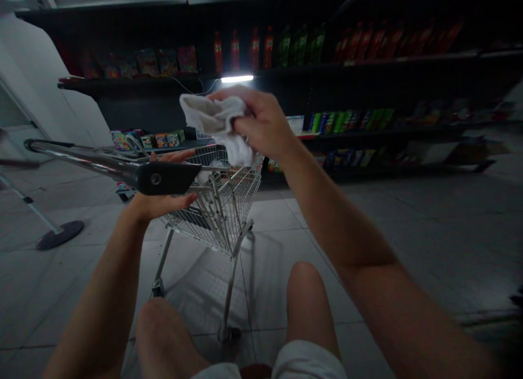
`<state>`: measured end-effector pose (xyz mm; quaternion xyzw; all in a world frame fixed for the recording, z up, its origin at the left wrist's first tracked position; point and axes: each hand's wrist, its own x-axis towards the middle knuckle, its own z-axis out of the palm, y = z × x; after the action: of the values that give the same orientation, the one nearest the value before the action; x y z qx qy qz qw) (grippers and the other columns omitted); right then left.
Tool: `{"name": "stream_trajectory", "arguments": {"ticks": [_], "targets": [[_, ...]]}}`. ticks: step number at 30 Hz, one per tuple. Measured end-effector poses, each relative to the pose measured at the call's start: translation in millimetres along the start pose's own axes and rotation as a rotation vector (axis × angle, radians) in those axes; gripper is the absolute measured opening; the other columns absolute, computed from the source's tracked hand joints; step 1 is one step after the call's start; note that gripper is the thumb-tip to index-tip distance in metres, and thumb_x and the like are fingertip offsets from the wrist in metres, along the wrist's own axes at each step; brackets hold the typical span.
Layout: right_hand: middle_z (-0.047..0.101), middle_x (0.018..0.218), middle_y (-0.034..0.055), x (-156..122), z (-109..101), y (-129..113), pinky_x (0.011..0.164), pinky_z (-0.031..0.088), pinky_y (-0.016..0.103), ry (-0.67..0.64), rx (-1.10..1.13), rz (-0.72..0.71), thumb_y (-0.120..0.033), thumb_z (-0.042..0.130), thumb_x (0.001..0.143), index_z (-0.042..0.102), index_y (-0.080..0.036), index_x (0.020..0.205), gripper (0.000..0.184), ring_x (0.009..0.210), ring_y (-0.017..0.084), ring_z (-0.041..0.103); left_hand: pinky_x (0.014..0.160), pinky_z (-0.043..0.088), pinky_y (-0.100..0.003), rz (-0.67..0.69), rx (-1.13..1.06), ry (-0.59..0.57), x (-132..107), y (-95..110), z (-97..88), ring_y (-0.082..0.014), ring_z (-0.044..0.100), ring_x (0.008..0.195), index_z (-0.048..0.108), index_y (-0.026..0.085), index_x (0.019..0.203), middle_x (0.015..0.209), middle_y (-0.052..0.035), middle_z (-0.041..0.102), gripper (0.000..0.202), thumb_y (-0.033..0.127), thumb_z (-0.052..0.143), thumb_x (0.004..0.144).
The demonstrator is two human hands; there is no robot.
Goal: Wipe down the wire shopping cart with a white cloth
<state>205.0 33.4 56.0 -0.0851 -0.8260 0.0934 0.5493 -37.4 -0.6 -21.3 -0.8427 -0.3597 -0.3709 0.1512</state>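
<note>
Our closed right hand (261, 126) gripped a crumpled white cloth (216, 126); our left hand (161, 205) wrapped around the black handle grip (165, 177) of the wire shopping cart (220, 221)

Shopping cart (216, 221) ahead, shelves (134, 85) behind it, floor (278, 221) beneath

Right hand (257, 126) with the white cloth (216, 126) is above the shopping cart's wire basket (220, 205); open air runs forward to the black shelving (368, 90). Chrome cart handle (93, 164) blocks left hand (161, 202) upward; basket wall stands just right of it.
</note>
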Motion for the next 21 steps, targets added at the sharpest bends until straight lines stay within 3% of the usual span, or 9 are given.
{"name": "stream_trajectory", "arguments": {"ticks": [1, 3, 5, 8, 12, 17, 21], "targets": [[0.067, 0.106, -0.0029, -18, 7, -5, 0.099, 0.048, 0.035, 0.096, -0.082, -0.089, -0.005, 0.044, 0.072, 0.067, -0.018, 0.11, 0.046, 0.104, 0.012, 0.06, 0.113, 0.029, -0.053, 0.014, 0.0, -0.001, 1, 7, 0.2, -0.0324, 0.047, 0.128, 0.048, 0.025, 0.136, 0.133, -0.0113, 0.056, 0.085, 0.078, 0.053, 0.07], [0.061, 0.124, -0.0012, -59, 36, -4, 0.107, 0.043, 0.04, 0.219, -0.229, -0.043, -0.01, 0.045, 0.078, 0.064, -0.025, 0.116, 0.046, 0.121, 0.017, 0.053, 0.111, 0.031, -0.053, 0.028, -0.012, 0.019, 3, 21, 7.5, -0.0323, 0.05, 0.124, 0.053, 0.025, 0.13, 0.126, -0.0105, 0.06, 0.077, 0.078, 0.048, 0.074], [0.057, 0.131, 0.0007, -102, 79, 11, 0.106, 0.043, 0.044, 0.294, -0.335, 0.051, -0.017, 0.046, 0.081, 0.06, -0.029, 0.123, 0.046, 0.123, 0.02, 0.051, 0.105, 0.036, -0.05, -0.002, -0.011, 0.094, 5, 32, 19.5, -0.0295, 0.055, 0.114, 0.06, 0.024, 0.118, 0.115, -0.0095, 0.064, 0.06, 0.069, 0.039, 0.085], [0.057, 0.128, 0.007, -165, 141, 46, 0.104, 0.043, 0.047, 0.484, -0.376, 0.252, -0.02, 0.038, 0.084, 0.059, -0.026, 0.121, 0.043, 0.12, 0.024, 0.052, 0.095, 0.041, -0.045, -0.045, 0.011, 0.208, 5, 41, 32.2, -0.0252, 0.057, 0.097, 0.063, 0.022, 0.1, 0.099, -0.0078, 0.066, 0.046, 0.056, 0.033, 0.093], [0.051, 0.132, 0.0128, -248, 198, 88, 0.108, 0.037, 0.052, 0.464, -0.301, 0.463, -0.019, 0.039, 0.078, 0.059, -0.021, 0.119, 0.045, 0.125, 0.028, 0.046, 0.087, 0.043, -0.043, -0.097, 0.001, 0.287, 2, 40, 30.3, -0.0231, 0.054, 0.087, 0.06, 0.023, 0.089, 0.085, -0.0053, 0.062, 0.035, 0.051, 0.039, 0.091], [0.051, 0.127, 0.0138, -348, 250, 115, 0.109, 0.035, 0.054, 0.426, -0.25, 0.799, -0.018, 0.043, 0.074, 0.061, -0.019, 0.114, 0.044, 0.124, 0.028, 0.045, 0.083, 0.043, -0.043, -0.114, -0.067, 0.381, -3, 20, 27.0, -0.0222, 0.052, 0.078, 0.059, 0.024, 0.082, 0.075, -0.0032, 0.057, 0.029, 0.05, 0.046, 0.084], [0.059, 0.099, 0.0101, -385, 281, 119, 0.099, 0.045, 0.047, 0.531, -0.088, 1.086, -0.017, 0.049, 0.067, 0.064, -0.015, 0.098, 0.035, 0.101, 0.023, 0.055, 0.076, 0.043, -0.04, -0.134, -0.149, 0.477, -7, 5, 28.0, -0.0208, 0.051, 0.074, 0.058, 0.024, 0.077, 0.073, -0.003, 0.054, 0.024, 0.046, 0.046, 0.078]]}}
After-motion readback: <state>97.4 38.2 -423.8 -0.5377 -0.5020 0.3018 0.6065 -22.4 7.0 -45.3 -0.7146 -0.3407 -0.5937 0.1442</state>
